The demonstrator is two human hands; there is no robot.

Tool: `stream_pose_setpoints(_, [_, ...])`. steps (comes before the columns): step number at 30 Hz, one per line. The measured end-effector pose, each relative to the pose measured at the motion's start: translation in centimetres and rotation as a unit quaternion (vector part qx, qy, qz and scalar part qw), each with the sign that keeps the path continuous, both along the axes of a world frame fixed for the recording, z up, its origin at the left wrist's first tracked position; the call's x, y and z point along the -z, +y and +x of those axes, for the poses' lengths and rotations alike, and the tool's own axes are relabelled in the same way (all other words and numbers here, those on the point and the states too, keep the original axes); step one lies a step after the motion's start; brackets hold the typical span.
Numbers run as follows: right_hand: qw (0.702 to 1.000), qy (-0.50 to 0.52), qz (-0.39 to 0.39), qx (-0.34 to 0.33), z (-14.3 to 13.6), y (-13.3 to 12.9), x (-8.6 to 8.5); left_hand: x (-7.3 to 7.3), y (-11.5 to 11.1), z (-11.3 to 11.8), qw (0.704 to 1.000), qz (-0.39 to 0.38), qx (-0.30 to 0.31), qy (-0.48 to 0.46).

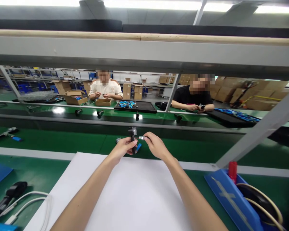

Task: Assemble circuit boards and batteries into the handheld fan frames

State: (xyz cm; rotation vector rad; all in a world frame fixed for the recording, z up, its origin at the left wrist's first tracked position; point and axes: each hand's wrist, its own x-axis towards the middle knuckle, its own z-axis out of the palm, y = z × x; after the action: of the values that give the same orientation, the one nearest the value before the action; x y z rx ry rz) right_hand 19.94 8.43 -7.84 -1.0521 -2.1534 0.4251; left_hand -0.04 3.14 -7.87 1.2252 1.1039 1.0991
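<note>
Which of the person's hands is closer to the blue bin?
Right. The right hand is beyond the blue bin and left of it; the left hand is farther left, holding a small black gadget.

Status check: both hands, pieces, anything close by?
Left hand holding black device, upright. Right hand pinching small pale piece beside it. Blue piece near left fingers.

Blue bin (233, 205), white cable (29, 194), cardboard boxes (260, 93)
</note>
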Motion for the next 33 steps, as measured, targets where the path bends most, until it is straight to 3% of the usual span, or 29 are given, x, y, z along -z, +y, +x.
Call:
stream_pose_setpoints(9, [0.999, 0.017, 0.04, -0.002, 0.2, -0.2, -0.1, 0.6, 0.4, 0.5, 0.995, 0.077, -0.051, 0.035])
stream_pose_setpoints(15, [0.997, 0.057, 0.002, -0.044, 0.7, 0.2, -0.3, 0.4, 0.3, 0.6, 0.994, 0.082, -0.054, 0.045])
stream_pose_setpoints(27, [0.992, 0.105, -0.069, -0.018, 0.5, 0.5, 0.2, 0.9, 0.5, 0.5, 0.992, 0.093, -0.062, 0.058])
stream_pose_setpoints(33, [0.988, 0.119, -0.095, -0.026, 0.4, 0.2, -0.2, 1.4, 1.0, 0.6, 0.987, 0.119, -0.096, 0.039])
